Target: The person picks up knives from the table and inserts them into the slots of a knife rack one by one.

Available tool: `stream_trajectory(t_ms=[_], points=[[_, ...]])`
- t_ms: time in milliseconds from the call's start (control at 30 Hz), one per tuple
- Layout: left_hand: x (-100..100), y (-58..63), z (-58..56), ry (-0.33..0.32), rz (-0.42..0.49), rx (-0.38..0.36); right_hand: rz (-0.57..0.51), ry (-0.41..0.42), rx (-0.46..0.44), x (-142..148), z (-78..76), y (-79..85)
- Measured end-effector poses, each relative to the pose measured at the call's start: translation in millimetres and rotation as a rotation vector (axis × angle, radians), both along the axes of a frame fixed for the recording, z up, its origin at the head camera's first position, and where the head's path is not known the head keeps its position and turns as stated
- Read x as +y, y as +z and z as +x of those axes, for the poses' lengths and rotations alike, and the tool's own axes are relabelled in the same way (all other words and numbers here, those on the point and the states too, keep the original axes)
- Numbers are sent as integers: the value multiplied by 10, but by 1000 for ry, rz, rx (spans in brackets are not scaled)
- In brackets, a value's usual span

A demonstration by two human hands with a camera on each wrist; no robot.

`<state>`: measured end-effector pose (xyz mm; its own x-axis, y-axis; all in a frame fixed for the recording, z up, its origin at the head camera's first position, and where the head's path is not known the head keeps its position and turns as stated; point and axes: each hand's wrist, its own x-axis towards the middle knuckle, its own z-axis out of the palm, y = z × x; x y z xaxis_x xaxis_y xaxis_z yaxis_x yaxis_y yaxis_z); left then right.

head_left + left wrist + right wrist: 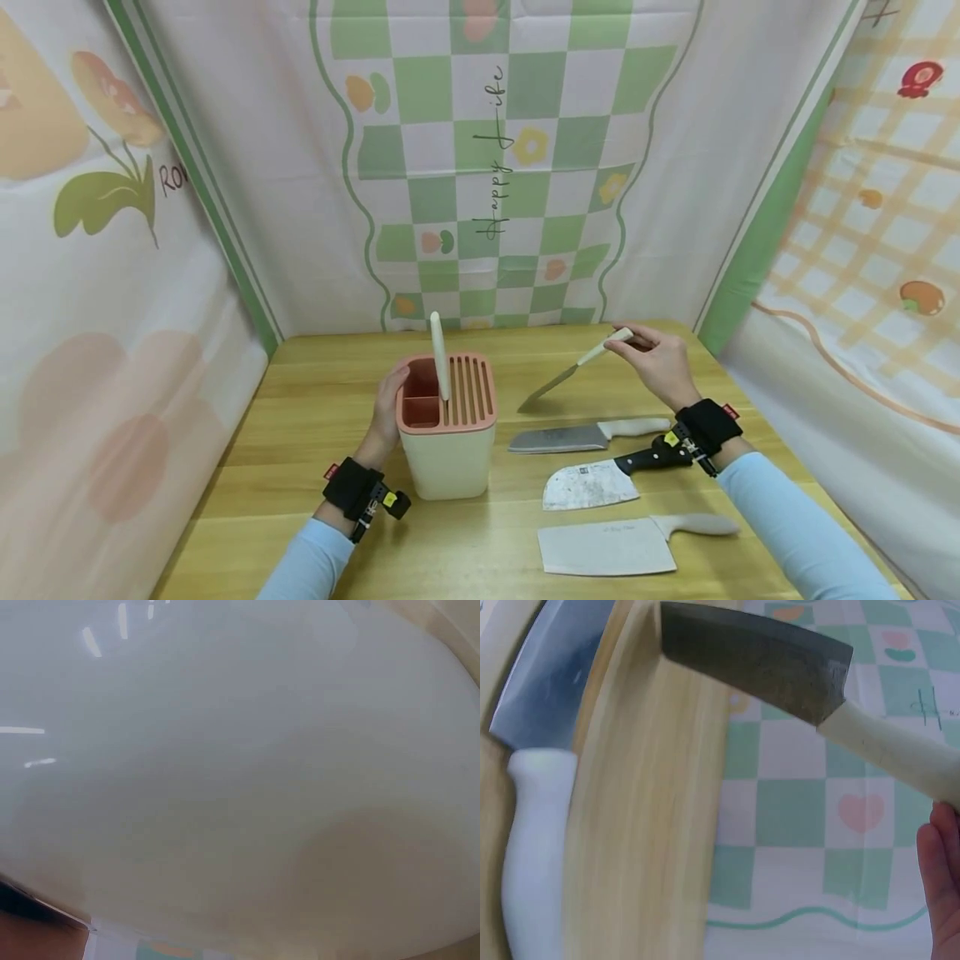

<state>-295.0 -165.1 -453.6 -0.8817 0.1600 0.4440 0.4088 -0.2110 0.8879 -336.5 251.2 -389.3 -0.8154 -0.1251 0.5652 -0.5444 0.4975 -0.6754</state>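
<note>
In the head view my left hand point(388, 408) holds the left side of a cream knife holder point(450, 462) with a pink slotted top, its fingers bent at the back left corner. One off-white handle point(440, 354) rises from the top. My right hand point(656, 362) pinches the handle end of a kitchen knife point(555, 387), whose blade slants down toward the tabletop. The right wrist view shows this knife's dark blade point(757, 660) and pale handle. The holder's smooth wall point(225, 765) fills the left wrist view, hiding the left fingers.
Below the right hand lie a white-handled knife point(566, 438), a black-handled cleaver point(592, 485) and a broad white-handled cleaver point(607, 546), handles to the right. The wooden table point(300, 417) is bordered by printed curtains point(495, 183) at the back and sides.
</note>
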Motion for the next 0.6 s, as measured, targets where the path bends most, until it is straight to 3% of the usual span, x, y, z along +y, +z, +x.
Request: stream_trajectory(t_ms=[267,600], points=[[1,-6,-3,-10,5,4,-16,54,64,-135,-12,96],[10,-5,-14,-37,14,39,-45,26,65,-294,36,237]])
